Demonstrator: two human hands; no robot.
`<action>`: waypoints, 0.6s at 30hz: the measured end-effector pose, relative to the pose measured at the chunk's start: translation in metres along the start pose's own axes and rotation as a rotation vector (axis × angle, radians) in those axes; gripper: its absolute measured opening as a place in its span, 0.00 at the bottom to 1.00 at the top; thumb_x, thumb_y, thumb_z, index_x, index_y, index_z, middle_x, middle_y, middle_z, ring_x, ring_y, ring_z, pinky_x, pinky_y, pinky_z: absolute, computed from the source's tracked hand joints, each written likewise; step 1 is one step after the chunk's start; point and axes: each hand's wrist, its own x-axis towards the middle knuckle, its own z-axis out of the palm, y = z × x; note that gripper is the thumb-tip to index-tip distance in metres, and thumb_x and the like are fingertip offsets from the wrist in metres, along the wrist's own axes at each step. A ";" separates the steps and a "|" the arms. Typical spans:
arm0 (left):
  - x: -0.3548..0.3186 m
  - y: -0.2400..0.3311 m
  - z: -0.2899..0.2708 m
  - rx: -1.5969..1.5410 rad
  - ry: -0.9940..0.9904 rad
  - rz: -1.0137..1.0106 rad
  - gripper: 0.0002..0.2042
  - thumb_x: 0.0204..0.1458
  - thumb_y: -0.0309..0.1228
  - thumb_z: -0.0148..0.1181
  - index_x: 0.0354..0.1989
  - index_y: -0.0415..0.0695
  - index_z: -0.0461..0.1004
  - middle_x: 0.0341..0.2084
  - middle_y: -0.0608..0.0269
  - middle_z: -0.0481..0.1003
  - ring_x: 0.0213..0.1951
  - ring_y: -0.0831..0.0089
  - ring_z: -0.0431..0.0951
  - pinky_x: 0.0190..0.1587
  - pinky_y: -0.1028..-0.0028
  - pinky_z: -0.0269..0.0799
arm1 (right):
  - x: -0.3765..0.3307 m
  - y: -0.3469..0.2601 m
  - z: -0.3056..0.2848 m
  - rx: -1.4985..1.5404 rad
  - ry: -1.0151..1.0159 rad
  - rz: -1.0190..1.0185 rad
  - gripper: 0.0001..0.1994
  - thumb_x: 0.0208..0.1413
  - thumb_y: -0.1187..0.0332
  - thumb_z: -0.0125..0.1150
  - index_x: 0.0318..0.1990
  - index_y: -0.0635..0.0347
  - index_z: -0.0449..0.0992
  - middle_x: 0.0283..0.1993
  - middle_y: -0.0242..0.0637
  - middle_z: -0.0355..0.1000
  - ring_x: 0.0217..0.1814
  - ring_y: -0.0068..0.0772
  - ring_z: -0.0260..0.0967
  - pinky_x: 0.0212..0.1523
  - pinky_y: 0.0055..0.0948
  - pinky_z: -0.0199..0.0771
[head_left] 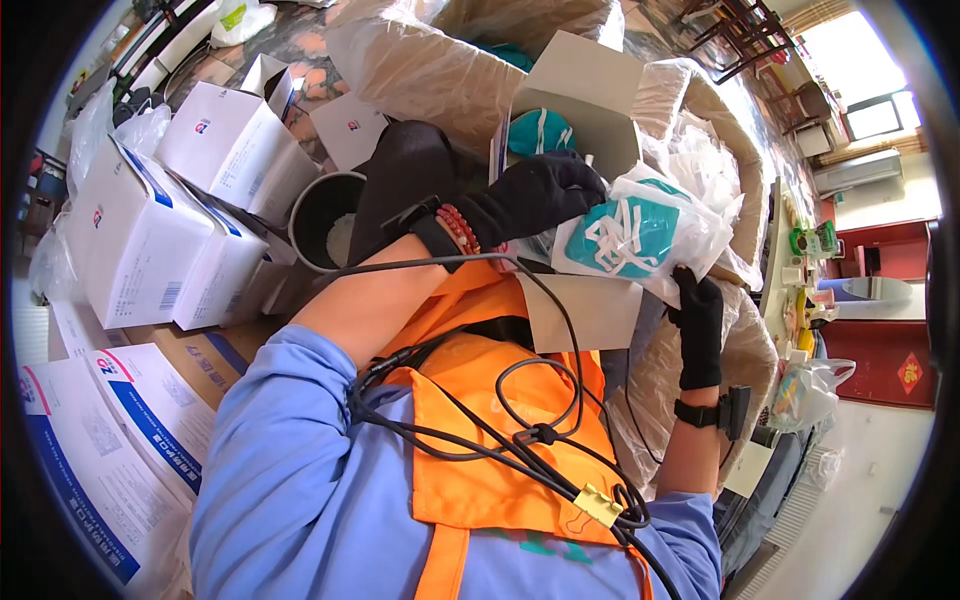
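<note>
A clear plastic bag (705,215) of teal face masks (625,235) with white straps is held up in front of me. My right hand (697,312), in a black glove, pinches the bag's lower right corner. My left hand (545,195), also black-gloved, is closed at the bag's left edge. A small pale tip shows above its fingers; what they grip is hidden. Below and behind both hands stands an open white box (582,75) with its flaps up. Another teal mask (541,132) shows inside the box.
White printed cartons (140,240) are stacked at the left, above flattened cartons (110,430). A dark bin (322,225) stands beside my left knee. Plastic-lined containers (420,60) lie ahead and to the right. Black cables (470,400) hang across my orange apron (480,450).
</note>
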 end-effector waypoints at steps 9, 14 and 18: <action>-0.009 0.013 -0.003 0.010 -0.055 -0.057 0.05 0.50 0.27 0.63 0.33 0.40 0.78 0.37 0.57 0.75 0.41 0.67 0.75 0.47 0.73 0.70 | 0.004 0.010 0.003 -0.003 -0.006 0.012 0.16 0.59 0.56 0.60 0.33 0.63 0.79 0.21 0.28 0.71 0.17 0.18 0.63 0.18 0.20 0.59; -0.007 0.003 0.000 0.160 0.029 0.003 0.06 0.50 0.28 0.64 0.33 0.40 0.78 0.33 0.60 0.77 0.36 0.69 0.77 0.43 0.72 0.72 | -0.005 0.003 0.009 -0.105 0.044 -0.033 0.18 0.59 0.57 0.59 0.32 0.66 0.79 0.21 0.33 0.72 0.17 0.21 0.66 0.18 0.24 0.62; 0.007 -0.011 -0.004 -0.130 0.172 -0.275 0.05 0.52 0.29 0.62 0.35 0.41 0.78 0.32 0.61 0.79 0.34 0.72 0.77 0.41 0.74 0.72 | -0.015 0.016 0.005 -0.243 0.107 -0.131 0.18 0.59 0.58 0.58 0.30 0.68 0.78 0.19 0.38 0.73 0.17 0.25 0.67 0.19 0.27 0.64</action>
